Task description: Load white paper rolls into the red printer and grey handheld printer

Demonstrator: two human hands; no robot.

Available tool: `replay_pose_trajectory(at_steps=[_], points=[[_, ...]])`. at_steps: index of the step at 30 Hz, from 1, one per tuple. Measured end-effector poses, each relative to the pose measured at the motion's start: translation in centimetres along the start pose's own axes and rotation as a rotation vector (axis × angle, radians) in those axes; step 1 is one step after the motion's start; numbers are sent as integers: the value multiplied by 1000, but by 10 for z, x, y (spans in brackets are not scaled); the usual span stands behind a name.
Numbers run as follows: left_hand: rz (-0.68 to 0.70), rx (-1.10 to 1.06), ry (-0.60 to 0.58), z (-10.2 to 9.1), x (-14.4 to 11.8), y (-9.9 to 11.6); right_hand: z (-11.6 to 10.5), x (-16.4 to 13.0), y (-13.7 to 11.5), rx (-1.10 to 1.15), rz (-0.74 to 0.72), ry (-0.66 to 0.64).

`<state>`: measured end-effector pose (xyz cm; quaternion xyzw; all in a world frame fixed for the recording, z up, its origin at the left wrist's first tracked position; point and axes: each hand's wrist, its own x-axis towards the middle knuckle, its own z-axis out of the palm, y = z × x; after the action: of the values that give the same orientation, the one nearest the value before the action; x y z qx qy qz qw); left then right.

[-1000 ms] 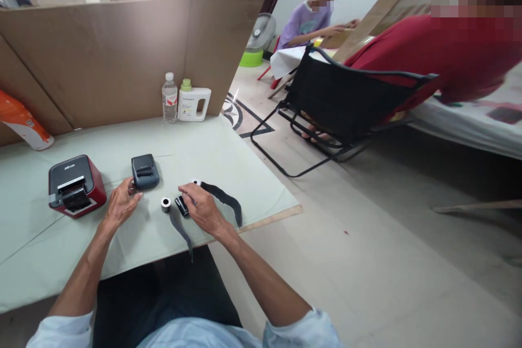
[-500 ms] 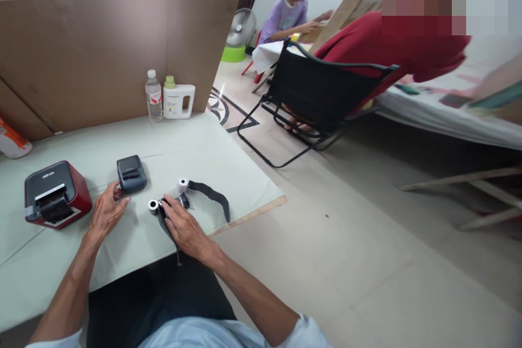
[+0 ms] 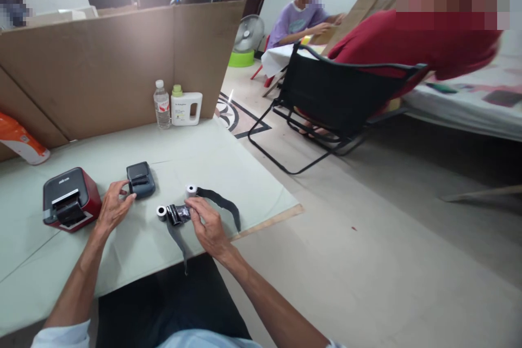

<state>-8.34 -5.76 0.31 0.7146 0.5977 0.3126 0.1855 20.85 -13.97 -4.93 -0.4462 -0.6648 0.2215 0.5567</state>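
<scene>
My left hand rests at the left side of a small dark label printer, its thumb and fingers apart and touching the printer's near edge. With bent fingers, my right hand pinches the right end of a shiny black film strip. Left of that strip stands a small white roll with a dark tail hanging over the table edge. Behind it is another white roll, whose dark tail curves off to the right.
A red and black printer stands left of my left hand. Toward the cardboard panel are a water bottle, a white jug and an orange-white bottle. Two people sit beyond, one on a black folding chair.
My right hand has shifted right from beside the nearer roll, and the black film now shows stretched out in its fingers. My left hand stays by the small printer. The camera view has shifted slightly.
</scene>
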Motion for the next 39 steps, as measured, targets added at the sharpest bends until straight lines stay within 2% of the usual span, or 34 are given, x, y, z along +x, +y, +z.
replay_pose_trajectory(at_steps=[6,15,20,25,31,35,39], points=[[56,-7,7,1,17,-6,17,27,-3,-8,-37,-111],[90,25,-10,10,17,-14,52,58,19,-102,-39,-349],[85,23,-17,12,9,-18,68,75,31,-155,57,-415],[64,7,-12,11,8,-21,78,93,31,-143,148,-492],[100,8,23,14,4,-33,88,97,38,-172,148,-485],[60,-31,27,17,3,-42,91,94,42,-177,122,-468],[8,-144,41,15,14,-45,91,96,41,-204,123,-482]])
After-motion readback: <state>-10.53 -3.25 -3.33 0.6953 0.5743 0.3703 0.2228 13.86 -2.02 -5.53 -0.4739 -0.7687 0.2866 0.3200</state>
